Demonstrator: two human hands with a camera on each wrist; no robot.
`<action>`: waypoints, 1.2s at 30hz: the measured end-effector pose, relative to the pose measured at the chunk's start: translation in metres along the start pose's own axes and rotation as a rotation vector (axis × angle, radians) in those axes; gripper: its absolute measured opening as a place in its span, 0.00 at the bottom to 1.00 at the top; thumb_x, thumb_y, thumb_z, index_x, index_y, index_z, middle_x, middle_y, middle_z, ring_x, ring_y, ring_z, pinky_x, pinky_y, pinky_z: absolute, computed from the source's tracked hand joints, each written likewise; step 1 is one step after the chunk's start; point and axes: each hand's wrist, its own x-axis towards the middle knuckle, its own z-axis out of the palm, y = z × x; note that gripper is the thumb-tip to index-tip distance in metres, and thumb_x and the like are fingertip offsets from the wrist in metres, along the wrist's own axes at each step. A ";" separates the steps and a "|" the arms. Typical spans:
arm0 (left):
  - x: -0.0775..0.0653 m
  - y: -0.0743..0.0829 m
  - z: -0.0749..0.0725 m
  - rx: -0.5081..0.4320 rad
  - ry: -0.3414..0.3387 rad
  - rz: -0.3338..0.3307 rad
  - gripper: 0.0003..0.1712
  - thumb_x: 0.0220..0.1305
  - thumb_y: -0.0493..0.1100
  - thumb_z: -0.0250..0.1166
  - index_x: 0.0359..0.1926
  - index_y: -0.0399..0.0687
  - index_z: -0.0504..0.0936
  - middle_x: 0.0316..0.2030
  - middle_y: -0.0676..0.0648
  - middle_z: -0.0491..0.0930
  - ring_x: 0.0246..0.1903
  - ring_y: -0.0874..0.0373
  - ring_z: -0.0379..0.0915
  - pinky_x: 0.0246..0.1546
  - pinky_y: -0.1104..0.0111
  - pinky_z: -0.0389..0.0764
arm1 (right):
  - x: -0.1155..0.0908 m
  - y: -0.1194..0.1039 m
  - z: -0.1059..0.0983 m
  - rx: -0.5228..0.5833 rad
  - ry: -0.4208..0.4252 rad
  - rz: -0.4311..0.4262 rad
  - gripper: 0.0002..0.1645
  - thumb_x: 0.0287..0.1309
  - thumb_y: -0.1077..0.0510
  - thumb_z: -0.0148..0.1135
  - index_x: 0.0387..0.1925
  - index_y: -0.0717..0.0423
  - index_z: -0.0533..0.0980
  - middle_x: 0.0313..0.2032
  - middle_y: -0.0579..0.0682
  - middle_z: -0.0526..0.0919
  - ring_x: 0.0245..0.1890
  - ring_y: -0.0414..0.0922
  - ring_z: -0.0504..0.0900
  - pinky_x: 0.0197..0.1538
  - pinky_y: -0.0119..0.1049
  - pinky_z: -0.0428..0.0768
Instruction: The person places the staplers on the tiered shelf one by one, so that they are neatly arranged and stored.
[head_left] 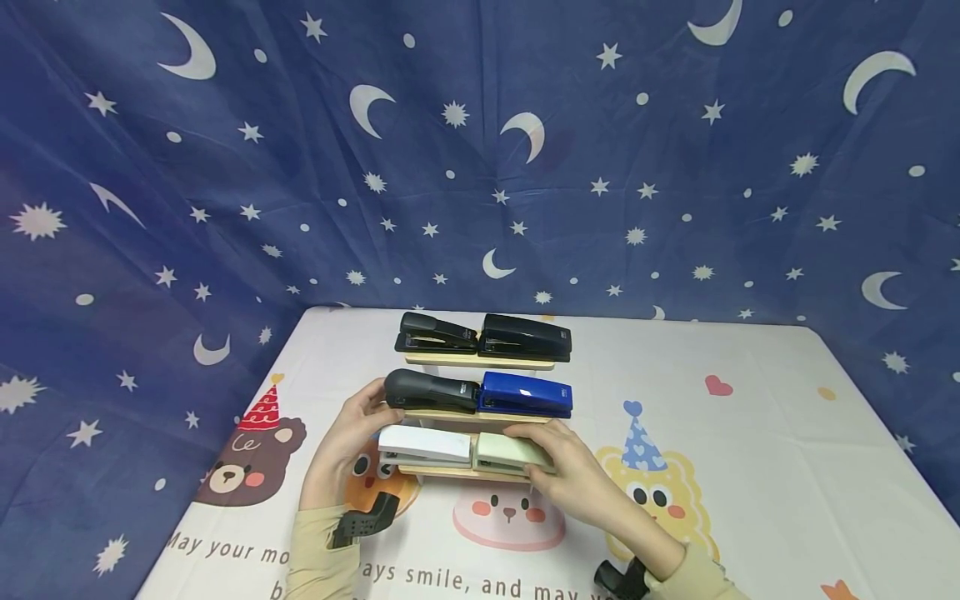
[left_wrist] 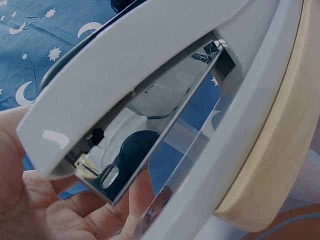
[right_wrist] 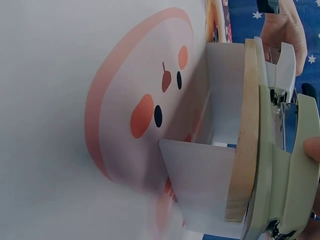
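Note:
On the front step of a small tiered stand, a white stapler [head_left: 425, 444] lies beside a pale green stapler [head_left: 510, 451]. My right hand [head_left: 572, 467] grips the green one's right end, thumb in front and fingers over the back. In the right wrist view, fingertips press the green stapler's top [right_wrist: 302, 170]. The left hand [head_left: 360, 427] holds the left end of the dark grey stapler [head_left: 431, 390] on the middle step, its thumb at the front. Through the left wrist view, the white stapler [left_wrist: 125, 65] hides part of that hand [left_wrist: 60, 205].
A blue stapler [head_left: 525, 394] sits right of the grey one. Two black staplers [head_left: 437, 332] share the back step. Wooden strips [head_left: 465, 473] top the stand's white supports [right_wrist: 205, 180]. A printed cloth [head_left: 787, 467] covers the table; a starry blue curtain [head_left: 480, 150] hangs behind.

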 end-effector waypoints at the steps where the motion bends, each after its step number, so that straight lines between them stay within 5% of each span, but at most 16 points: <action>1: 0.000 0.000 0.000 -0.001 0.000 0.000 0.32 0.55 0.30 0.59 0.63 0.38 0.69 0.53 0.38 0.77 0.42 0.61 0.77 0.49 0.64 0.72 | 0.000 0.000 0.000 -0.001 0.002 0.003 0.31 0.49 0.67 0.65 0.56 0.42 0.76 0.51 0.40 0.80 0.49 0.39 0.74 0.51 0.40 0.75; 15: -0.001 0.004 -0.001 0.026 0.009 -0.024 0.33 0.56 0.31 0.60 0.65 0.39 0.67 0.57 0.32 0.74 0.44 0.54 0.78 0.43 0.64 0.77 | 0.000 0.001 0.000 -0.027 0.051 -0.020 0.29 0.48 0.66 0.67 0.53 0.43 0.78 0.51 0.38 0.81 0.53 0.41 0.76 0.55 0.45 0.77; 25: 0.001 0.000 -0.006 0.006 0.000 -0.014 0.29 0.55 0.30 0.61 0.60 0.38 0.71 0.44 0.49 0.79 0.40 0.61 0.78 0.48 0.63 0.74 | -0.006 0.007 -0.009 -0.012 0.099 -0.043 0.25 0.49 0.65 0.68 0.49 0.42 0.79 0.48 0.35 0.82 0.49 0.38 0.77 0.52 0.39 0.77; 36: -0.008 -0.001 -0.011 0.003 0.030 -0.056 0.29 0.58 0.34 0.60 0.62 0.42 0.70 0.47 0.46 0.78 0.44 0.57 0.76 0.55 0.56 0.70 | -0.023 0.020 -0.029 -0.055 0.179 -0.078 0.22 0.50 0.65 0.67 0.48 0.45 0.80 0.44 0.36 0.83 0.46 0.35 0.77 0.49 0.38 0.78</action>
